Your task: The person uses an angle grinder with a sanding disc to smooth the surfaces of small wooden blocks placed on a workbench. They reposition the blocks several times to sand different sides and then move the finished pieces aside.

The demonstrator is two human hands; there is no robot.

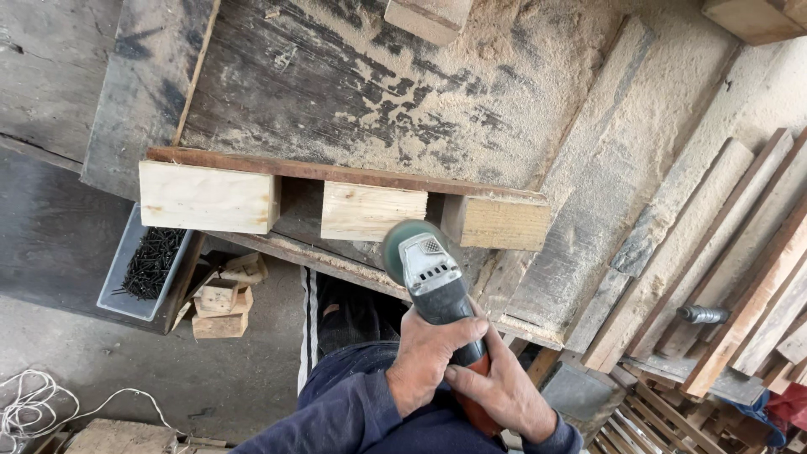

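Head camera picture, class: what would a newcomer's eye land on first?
At centre, both hands, left hand and right hand, grip an angle grinder, its disc against the middle wooden block. Three pale blocks sit in a row under a rusty bar; sawdust covers the bench above.

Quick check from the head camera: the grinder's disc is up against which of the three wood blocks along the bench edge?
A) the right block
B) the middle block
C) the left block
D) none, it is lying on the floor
B: the grinder, held in the left hand and right hand, has its disc at the lower right corner of the middle block, between the left block and right block.
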